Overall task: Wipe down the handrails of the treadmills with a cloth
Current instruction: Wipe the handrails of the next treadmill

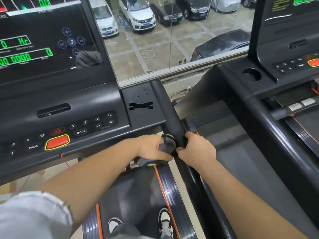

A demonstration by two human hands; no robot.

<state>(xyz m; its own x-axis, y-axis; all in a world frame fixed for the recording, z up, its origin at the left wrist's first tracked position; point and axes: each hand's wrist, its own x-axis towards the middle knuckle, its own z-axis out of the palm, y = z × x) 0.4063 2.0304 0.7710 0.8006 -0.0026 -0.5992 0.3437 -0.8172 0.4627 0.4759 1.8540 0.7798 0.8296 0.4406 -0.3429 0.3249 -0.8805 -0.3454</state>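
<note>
A person stands on the belt (pixel 134 195) of a treadmill, both bare arms reaching forward to its right-side handrail (pixel 165 107), a thick black bar that runs down from the corner of the console (pixel 60 104). The left hand (pixel 151 149) grips a grey cloth (pixel 166 144) with a yellow-green edge, bunched in curled fingers and pressed against the inner side of the handrail; a loose fold of it hangs below the palm. The right hand (pixel 198 150) is wrapped round the handrail from the outer side, its thumb just beside the cloth. On the console, green digits glow on the dark screen above a row of number keys and a red button (pixel 57 142) ringed in yellow. A pair of black-and-white shoes (pixel 165 219) shows on the belt below. A second treadmill (pixel 255 109) stands to the right, and parked cars (pixel 138 16) are seen through the window (pixel 172 49) ahead.
</note>
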